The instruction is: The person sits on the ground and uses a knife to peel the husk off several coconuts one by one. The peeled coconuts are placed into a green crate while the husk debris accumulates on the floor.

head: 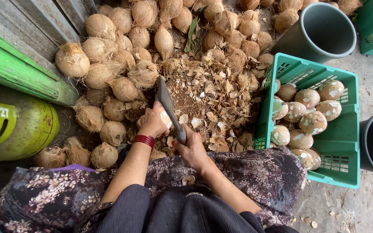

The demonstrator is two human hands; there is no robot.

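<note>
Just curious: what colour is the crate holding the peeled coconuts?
Green, a slotted plastic crate, clearest in the head view, right of the hands.

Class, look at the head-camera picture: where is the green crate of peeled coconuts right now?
The green crate sits on the person's right side, beside the heap of shell chips, between two dark buckets.

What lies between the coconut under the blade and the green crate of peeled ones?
Nothing solid visible. The left hand holds the coconut, the right hand grips the cleaver. Only the loose heap of shell chips lies between it and the green crate.
</note>
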